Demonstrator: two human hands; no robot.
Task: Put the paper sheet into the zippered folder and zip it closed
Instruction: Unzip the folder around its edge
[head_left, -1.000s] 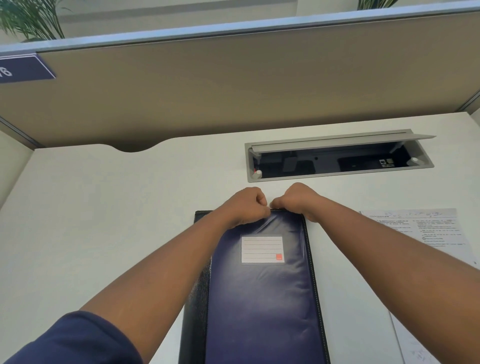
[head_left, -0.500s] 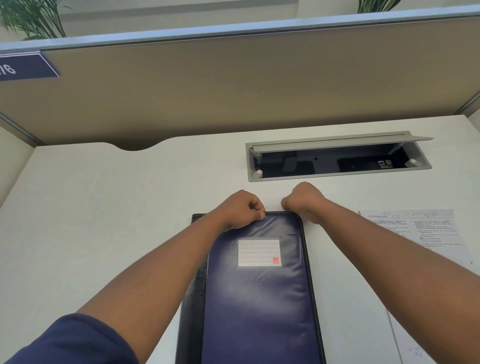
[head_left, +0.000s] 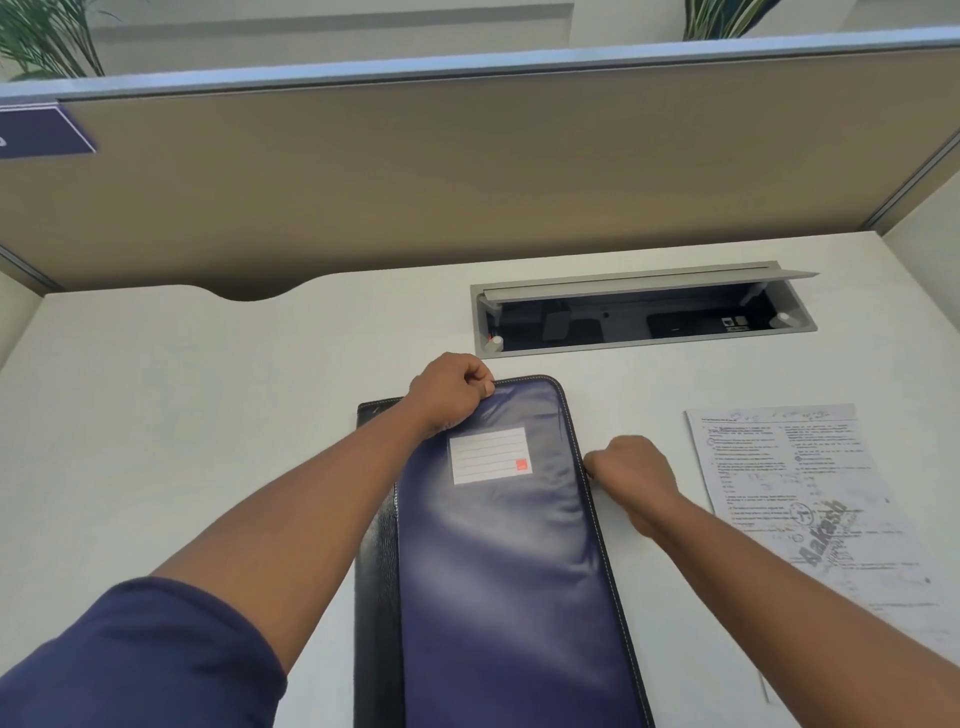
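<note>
A dark blue zippered folder (head_left: 509, 561) with a black spine and a white label lies lengthwise on the white desk in front of me. My left hand (head_left: 449, 392) pinches the folder's far top edge. My right hand (head_left: 631, 475) is closed at the folder's right edge, a little below the far right corner, gripping what looks like the zipper pull, which my fingers hide. The printed paper sheet (head_left: 800, 499) lies flat on the desk to the right of the folder, outside it.
An open grey cable hatch (head_left: 641, 312) is sunk into the desk (head_left: 182, 441) just beyond the folder. A tan partition wall (head_left: 467, 171) closes off the back of the desk, with a blue sign at its left end.
My right hand has moved from the folder's top edge around the far right corner and down its right side. My left hand has stayed on the top edge.
</note>
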